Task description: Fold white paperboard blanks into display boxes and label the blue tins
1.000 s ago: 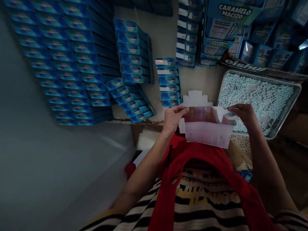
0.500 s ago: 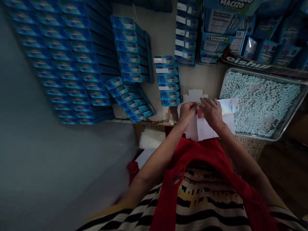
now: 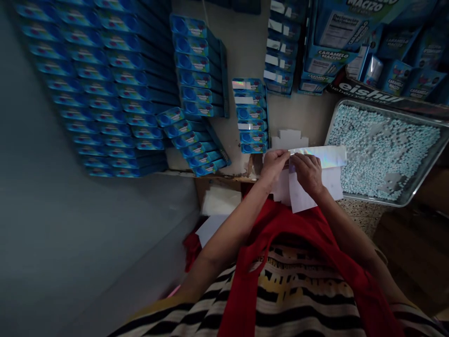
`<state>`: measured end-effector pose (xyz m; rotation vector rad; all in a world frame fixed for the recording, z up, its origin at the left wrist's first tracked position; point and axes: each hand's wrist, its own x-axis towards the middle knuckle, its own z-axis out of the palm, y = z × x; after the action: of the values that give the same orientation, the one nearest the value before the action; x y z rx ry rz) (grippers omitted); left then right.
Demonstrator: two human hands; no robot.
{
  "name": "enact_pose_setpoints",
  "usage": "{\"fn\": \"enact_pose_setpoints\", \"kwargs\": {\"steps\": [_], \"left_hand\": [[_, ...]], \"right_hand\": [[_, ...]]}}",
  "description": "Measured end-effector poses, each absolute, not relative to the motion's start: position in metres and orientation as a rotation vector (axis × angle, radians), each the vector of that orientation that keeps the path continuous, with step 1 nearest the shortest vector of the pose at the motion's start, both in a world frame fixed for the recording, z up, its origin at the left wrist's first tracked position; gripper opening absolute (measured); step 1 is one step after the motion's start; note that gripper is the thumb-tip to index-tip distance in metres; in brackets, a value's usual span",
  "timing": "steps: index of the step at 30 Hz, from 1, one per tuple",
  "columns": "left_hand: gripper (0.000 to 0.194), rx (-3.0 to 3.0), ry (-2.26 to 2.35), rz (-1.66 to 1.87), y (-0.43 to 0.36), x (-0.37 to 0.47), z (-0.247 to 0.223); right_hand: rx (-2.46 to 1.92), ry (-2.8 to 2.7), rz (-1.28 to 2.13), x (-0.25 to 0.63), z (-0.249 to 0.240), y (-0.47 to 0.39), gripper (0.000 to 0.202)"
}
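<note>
At the front edge of the table, both hands work close together on a thin card carton [image 3: 331, 156] with a shiny rainbow-coloured strip along its upper side. My left hand [image 3: 274, 164] pinches the carton's left end between thumb and fingers. Pressed against it a little to the right, my right hand [image 3: 308, 173] has its fingers bent over the shiny panel, hiding part of it. A white panel [image 3: 300, 195] of the carton hangs below the right hand. Behind and under the hands lie flat white carton blanks [image 3: 289, 139] with cut tabs.
A metal tray [image 3: 403, 204] of small pale-blue candies stands to the right. Stacked blue cartons [image 3: 84, 89] fill the left, with smaller stacks [image 3: 251, 113] in the middle. An open display box [image 3: 372, 91] of blue packets sits at the back right.
The shiny strip now shows more fully along the top, and the carton's lower white panel has tipped downward. Both hands stay on the carton; the view has shifted slightly.
</note>
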<state>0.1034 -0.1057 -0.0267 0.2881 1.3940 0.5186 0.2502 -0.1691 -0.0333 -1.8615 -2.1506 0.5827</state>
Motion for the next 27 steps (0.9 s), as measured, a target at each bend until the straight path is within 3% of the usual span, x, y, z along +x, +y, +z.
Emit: {"fn": "enact_pose_setpoints", "kwargs": {"steps": [5, 9, 14, 17, 21, 23, 27], "left_hand": [[0.022, 0.33, 1.411, 0.562, -0.1, 0.111, -0.042], [0.02, 0.375, 1.433, 0.599, -0.095, 0.126, -0.052], [0.027, 0.76, 1.442, 0.722, -0.109, 0.093, -0.014], [0.045, 0.554, 1.297, 0.801, -0.112, 0.052, 0.017], [0.076, 0.073, 1.122, 0.86, -0.093, 0.006, 0.029], [0.077, 0.033, 1.122, 0.899, -0.083, -0.009, 0.025], [0.057, 0.134, 1.242, 0.856, -0.078, -0.024, 0.016]], "right_hand": [[-1.801, -2.196, 0.431, 0.256, -0.015, -0.164, 0.024], [-1.675, -2.198, 0.464, 0.255, 0.045, -0.169, 0.019], [-1.725, -1.459, 1.267, 0.227, 0.117, -0.139, 0.014], [-1.649, -0.993, 1.64, 0.199, 0.11, -0.105, 0.026], [-1.656, -0.767, 1.631, 0.164, 0.07, -0.074, 0.034], [-1.728, -0.791, 1.578, 0.152, 0.055, -0.069, 0.034], [-1.832, -0.833, 1.504, 0.137, 0.043, -0.07, 0.034]]}}
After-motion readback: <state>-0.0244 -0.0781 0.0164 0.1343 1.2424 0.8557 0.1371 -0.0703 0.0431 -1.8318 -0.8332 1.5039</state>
